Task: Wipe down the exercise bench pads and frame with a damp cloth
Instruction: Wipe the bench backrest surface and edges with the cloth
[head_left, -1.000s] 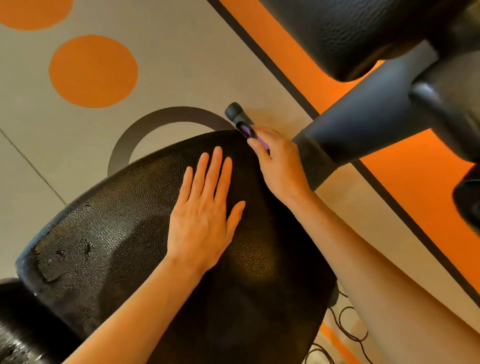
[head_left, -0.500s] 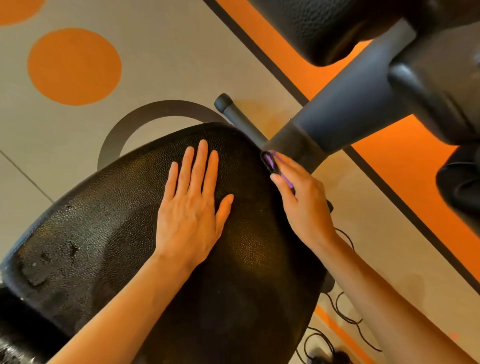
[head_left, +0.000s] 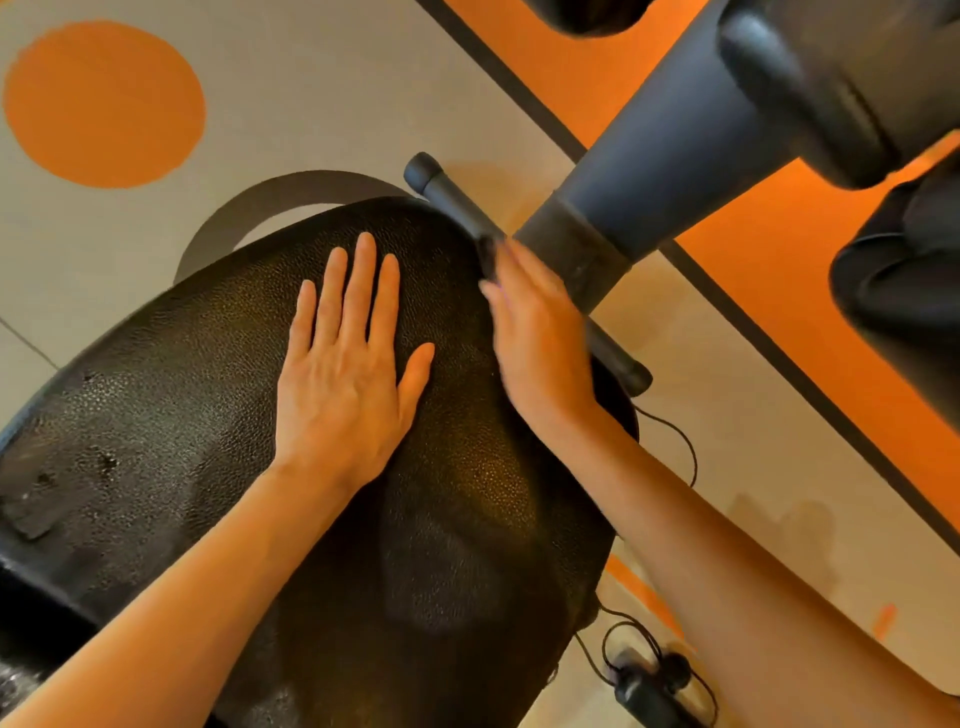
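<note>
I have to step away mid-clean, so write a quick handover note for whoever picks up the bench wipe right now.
Left hand: flat and open on the black seat pad, bracing it.
Right hand: at the pad's right edge against the frame bar; blurred, cloth not visible, grip unclear.
Done: cannot judge; the pad's left side has scuffed, worn patches.
Left: pad top, the grey post and the upper pads.
Note the cable on the floor.

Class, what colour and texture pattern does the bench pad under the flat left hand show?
Black, with a pebbled leather-like grain, on the bench pad; head view.
</note>
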